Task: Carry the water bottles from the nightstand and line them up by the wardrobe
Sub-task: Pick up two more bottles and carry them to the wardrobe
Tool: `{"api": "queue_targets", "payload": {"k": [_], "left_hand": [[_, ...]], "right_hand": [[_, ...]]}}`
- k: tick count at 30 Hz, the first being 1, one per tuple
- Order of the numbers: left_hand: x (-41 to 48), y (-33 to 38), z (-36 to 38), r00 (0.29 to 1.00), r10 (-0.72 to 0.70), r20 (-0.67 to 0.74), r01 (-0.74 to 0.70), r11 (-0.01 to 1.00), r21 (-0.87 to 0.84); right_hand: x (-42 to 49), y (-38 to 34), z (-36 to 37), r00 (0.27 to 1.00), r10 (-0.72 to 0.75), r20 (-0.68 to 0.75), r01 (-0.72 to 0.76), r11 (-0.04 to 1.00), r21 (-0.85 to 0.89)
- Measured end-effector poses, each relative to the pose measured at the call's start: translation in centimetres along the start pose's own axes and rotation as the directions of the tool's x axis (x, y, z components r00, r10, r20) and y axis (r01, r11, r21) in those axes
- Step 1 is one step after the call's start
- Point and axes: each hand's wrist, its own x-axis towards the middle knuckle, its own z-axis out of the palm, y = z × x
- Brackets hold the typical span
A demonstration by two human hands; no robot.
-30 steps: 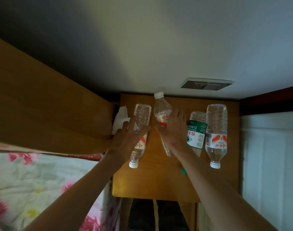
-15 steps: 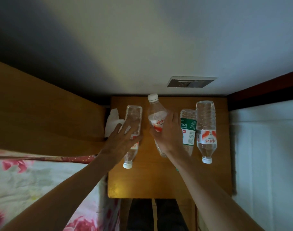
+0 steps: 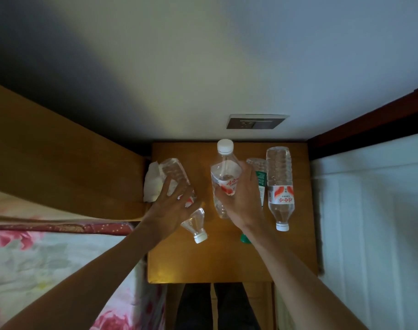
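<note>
Currently four water bottles sit on the wooden counter (image 3: 227, 263) against the wall. Left hand (image 3: 172, 208): grip wrapped around the leftmost bottle (image 3: 179, 186), which is tilted, white cap toward the camera. Right hand (image 3: 244, 203): grip closed around the second bottle (image 3: 224, 172), cap pointing to the wall. Green-label bottle (image 3: 259, 177) lies partly hidden behind that hand. Red-label bottle (image 3: 279, 184) lies flat at the right, untouched. Crumpled tissue (image 3: 153, 184) at the counter's left edge.

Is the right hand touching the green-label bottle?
Cannot tell. In the head view the right hand grips the middle bottle and covers part of the green-label bottle, hiding any contact.
</note>
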Motion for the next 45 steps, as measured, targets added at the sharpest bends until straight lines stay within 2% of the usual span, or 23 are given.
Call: {"api": "queue_targets", "payload": {"k": [4, 7, 8, 9, 10, 11, 12, 13, 14, 16, 18, 21, 24, 28, 30, 33, 40, 45], "left_hand": [[0.1, 0.4, -1.5, 0.982, -0.142, -0.127, 0.135, 0.989, -0.064], [0.3, 0.1, -3.2, 0.936, -0.316, -0.154, 0.254, 0.911, -0.324], [0.2, -0.1, -3.5, 0.905, -0.402, -0.138, 0.294, 0.826, -0.481], [0.1, -0.2, -4.2, 0.868, -0.489, -0.089, 0.315, 0.680, -0.662], [0.0, -0.3, -5.0, 0.824, -0.567, 0.006, 0.326, 0.465, -0.823], [0.0, -0.3, -5.8, 0.776, -0.619, 0.120, 0.336, 0.246, -0.909], [-0.1, -0.3, -7.0, 0.729, -0.650, 0.215, 0.358, 0.094, -0.929], [-0.2, -0.2, -8.1, 0.691, -0.681, 0.242, 0.349, 0.021, -0.937], [-0.2, 0.0, -9.1, 0.671, -0.707, 0.223, 0.313, -0.002, -0.950], [-0.6, 0.4, -11.0, 0.653, -0.736, 0.180, 0.237, -0.027, -0.971], [-1.0, 0.5, -12.5, 0.625, -0.758, 0.185, 0.224, -0.053, -0.973], [-1.7, -0.1, -15.9, 0.592, -0.798, 0.115, 0.168, -0.017, -0.986], [-3.2, -1.3, -20.4, 0.573, -0.819, -0.025, 0.076, 0.084, -0.994], [-5.2, -3.2, -25.5, 0.548, -0.829, -0.114, -0.075, 0.087, -0.993], [-6.3, -4.3, -27.9, 0.543, -0.821, -0.176, -0.123, 0.130, -0.984], [-7.8, -5.6, -31.4, 0.543, -0.806, -0.235, -0.158, 0.177, -0.971], [-11.2, -8.9, -38.9, 0.579, -0.754, -0.308, -0.308, 0.148, -0.940], [-13.9, -9.9, -43.2, 0.507, -0.799, -0.324, -0.313, 0.179, -0.932]], "right_hand": [[0.5, -0.9, -3.0, 0.999, -0.017, -0.049, 0.022, 0.996, 0.089], [1.0, -2.1, -5.6, 0.993, -0.071, -0.096, 0.083, 0.989, 0.124], [1.0, -2.5, -6.4, 0.991, -0.087, -0.102, 0.100, 0.986, 0.131], [1.0, -3.1, -7.3, 0.989, -0.101, -0.106, 0.116, 0.983, 0.141], [1.0, -3.5, -8.1, 0.988, -0.110, -0.108, 0.126, 0.980, 0.153], [0.9, -4.0, -8.8, 0.988, -0.114, -0.105, 0.131, 0.976, 0.173], [0.7, -4.3, -9.4, 0.989, -0.112, -0.095, 0.129, 0.972, 0.197], [0.6, -4.8, -10.1, 0.991, -0.108, -0.081, 0.123, 0.968, 0.217], [0.4, -5.2, -10.8, 0.992, -0.107, -0.062, 0.118, 0.966, 0.231], [0.0, -6.2, -12.1, 0.993, -0.112, -0.035, 0.117, 0.964, 0.238], [-0.6, -7.5, -13.6, 0.992, -0.125, -0.019, 0.126, 0.960, 0.252], [-1.7, -9.5, -15.8, 0.990, -0.139, -0.019, 0.139, 0.955, 0.260], [-2.8, -11.6, -17.9, 0.985, -0.169, -0.026, 0.170, 0.953, 0.252], [-3.9, -15.2, -20.9, 0.975, -0.220, -0.039, 0.223, 0.945, 0.239], [-4.5, -17.4, -22.8, 0.960, -0.273, -0.061, 0.279, 0.929, 0.242], [-5.6, -20.5, -25.1, 0.932, -0.347, -0.100, 0.361, 0.893, 0.270], [-6.2, -26.6, -28.0, 0.878, -0.471, -0.089, 0.461, 0.778, 0.427], [-6.2, -30.6, -30.2, 0.837, -0.542, -0.077, 0.489, 0.678, 0.549]]}}
